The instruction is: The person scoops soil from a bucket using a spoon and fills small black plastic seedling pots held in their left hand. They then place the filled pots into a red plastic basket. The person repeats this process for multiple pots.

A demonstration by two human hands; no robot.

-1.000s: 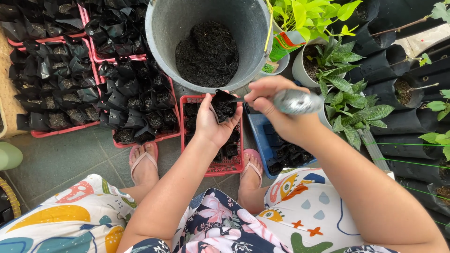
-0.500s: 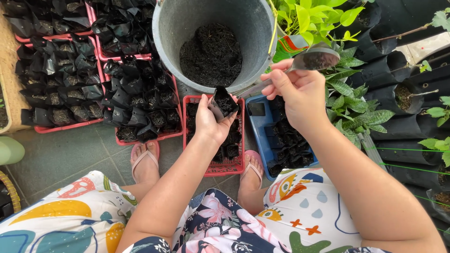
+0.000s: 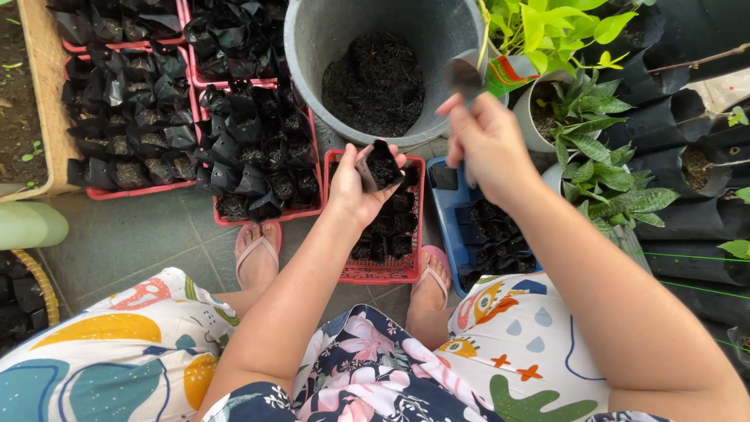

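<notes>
Both arms are bare, with no sleeves, watch or rings on the left hand [image 3: 355,191] or the right hand [image 3: 486,144]. The dress [image 3: 367,375] is dark with pink and white flowers. The feet wear pink flip-flops [image 3: 258,250].

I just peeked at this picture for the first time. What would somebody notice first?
Probably the big grey bucket of dark soil at the top middle. Just below it, the left hand holds a small black bag of soil, and the right hand lifts a scoop at the bucket's rim. Red trays packed with many black bags fill the upper left, and green plants stand on the right.
</notes>
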